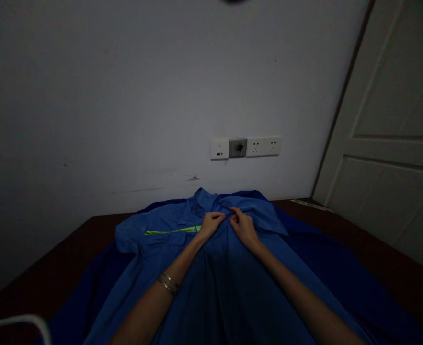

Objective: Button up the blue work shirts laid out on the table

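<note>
A blue shirt (168, 215) with a collar, short sleeves and a yellow-green stripe lies spread out in front of me. My left hand (211, 223) pinches the shirt's front edge just below the collar, its thumb and fingers pressed together. Close beside it, my right hand (243, 225) grips the front on the other side, with the index finger raised a little. The hands' fingertips nearly meet over the placket. Whatever small fastening lies between them is too dark and small to make out.
Under the shirt lies a darker blue cloth (326, 254) on a dark reddish-brown surface (372, 235). Behind stands a pale wall with a row of sockets (263, 146). A panelled door (394, 120) is at right, a thin printed strip (312, 205) near it. A white curved cable (24, 318) shows lower left.
</note>
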Demonstrator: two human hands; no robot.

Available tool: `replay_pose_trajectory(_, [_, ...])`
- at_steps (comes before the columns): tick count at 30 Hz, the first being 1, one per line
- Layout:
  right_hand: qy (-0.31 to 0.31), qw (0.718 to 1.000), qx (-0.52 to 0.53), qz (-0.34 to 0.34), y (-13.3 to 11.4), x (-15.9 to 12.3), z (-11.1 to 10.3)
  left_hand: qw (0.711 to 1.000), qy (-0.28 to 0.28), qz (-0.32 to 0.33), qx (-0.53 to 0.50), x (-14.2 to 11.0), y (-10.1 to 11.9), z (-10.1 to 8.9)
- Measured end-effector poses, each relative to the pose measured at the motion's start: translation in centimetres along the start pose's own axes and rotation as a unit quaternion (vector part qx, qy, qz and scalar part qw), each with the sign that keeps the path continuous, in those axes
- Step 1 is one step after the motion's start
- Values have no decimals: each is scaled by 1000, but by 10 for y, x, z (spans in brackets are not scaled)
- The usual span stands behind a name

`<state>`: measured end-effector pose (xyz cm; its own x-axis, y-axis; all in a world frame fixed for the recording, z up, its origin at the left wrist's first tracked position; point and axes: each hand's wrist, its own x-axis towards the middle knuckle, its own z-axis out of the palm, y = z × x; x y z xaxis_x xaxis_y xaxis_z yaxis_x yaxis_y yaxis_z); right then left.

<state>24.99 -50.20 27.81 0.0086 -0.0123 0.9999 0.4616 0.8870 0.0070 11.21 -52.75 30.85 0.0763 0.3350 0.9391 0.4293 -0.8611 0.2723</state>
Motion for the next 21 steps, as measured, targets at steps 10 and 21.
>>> replay_pose_trajectory(10, [-17,998,-55,-5,-5,0,-3,996,-33,39,74,0,9,-4])
replay_pose_trajectory(21, [-16,999,-43,-18,-8,0,-7,998,-16,5,69,8,3,-8])
